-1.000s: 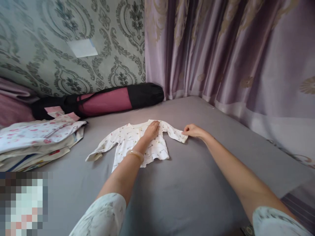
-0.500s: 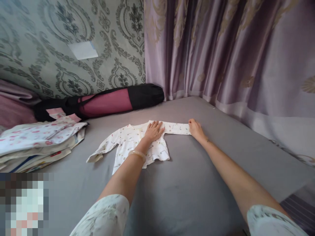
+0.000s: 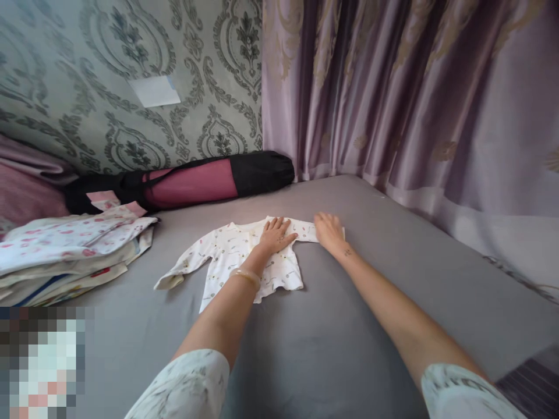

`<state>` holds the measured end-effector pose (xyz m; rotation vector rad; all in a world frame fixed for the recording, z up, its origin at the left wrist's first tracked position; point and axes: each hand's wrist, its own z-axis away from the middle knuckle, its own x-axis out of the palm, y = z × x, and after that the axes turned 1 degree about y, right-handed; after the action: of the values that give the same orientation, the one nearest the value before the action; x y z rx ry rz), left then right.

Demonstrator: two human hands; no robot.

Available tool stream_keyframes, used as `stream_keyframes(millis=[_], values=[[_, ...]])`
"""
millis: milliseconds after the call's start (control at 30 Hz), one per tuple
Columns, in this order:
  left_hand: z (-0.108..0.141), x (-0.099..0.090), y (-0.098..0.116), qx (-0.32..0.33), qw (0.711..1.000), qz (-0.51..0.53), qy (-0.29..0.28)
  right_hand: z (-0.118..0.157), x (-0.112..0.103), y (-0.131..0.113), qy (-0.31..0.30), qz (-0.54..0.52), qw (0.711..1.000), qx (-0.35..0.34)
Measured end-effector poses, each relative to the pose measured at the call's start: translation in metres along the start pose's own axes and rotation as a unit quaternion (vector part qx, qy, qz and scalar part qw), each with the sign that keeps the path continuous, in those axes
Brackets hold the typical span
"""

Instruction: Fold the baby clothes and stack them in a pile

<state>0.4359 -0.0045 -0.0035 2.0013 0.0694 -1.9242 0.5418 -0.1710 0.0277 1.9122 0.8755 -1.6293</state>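
A small white long-sleeved baby top with a scattered coloured print lies spread on the grey bed sheet. My left hand rests flat on its upper right part, fingers spread, pressing the cloth. A pale bangle circles that wrist. Over the outstretched right sleeve lies my right hand, slightly blurred, its fingers bent and laid on the fabric. The cuff pokes out just past this hand on the right. The other sleeve slants down to the left with its cuff turned toward me.
Folded clothes are stacked at the left. Behind them a long black and dark pink bag lies along the patterned wall. Purple curtains hang at the bed's far right side. A thin cable runs along the right edge.
My right hand has let go of the sleeve's cuff and moved left along the sleeve. My left hand stays on the top. The view has shifted slightly.
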Motion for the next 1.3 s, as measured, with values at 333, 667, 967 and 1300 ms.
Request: stream_keyframes(millis=[333,667,967,1300], values=[[0.0,0.0,0.0,-0.013,0.999,-0.027,-0.026,-0.006,0.033,-0.05,-0.122,-0.161,0.977,-0.067],[0.0,-0.003,0.001,-0.002,0.999,0.047,-0.025,0.014,0.02,0.015,-0.141,-0.012,0.99,0.025],[0.022,-0.025,-0.032,-0.043,0.974,0.2,0.1,-0.013,0.005,-0.065,-0.07,-0.051,0.994,-0.066],[0.179,-0.063,-0.123,-0.198,0.952,0.098,0.213,-0.039,0.04,-0.156,-0.102,-0.098,0.989,-0.048]])
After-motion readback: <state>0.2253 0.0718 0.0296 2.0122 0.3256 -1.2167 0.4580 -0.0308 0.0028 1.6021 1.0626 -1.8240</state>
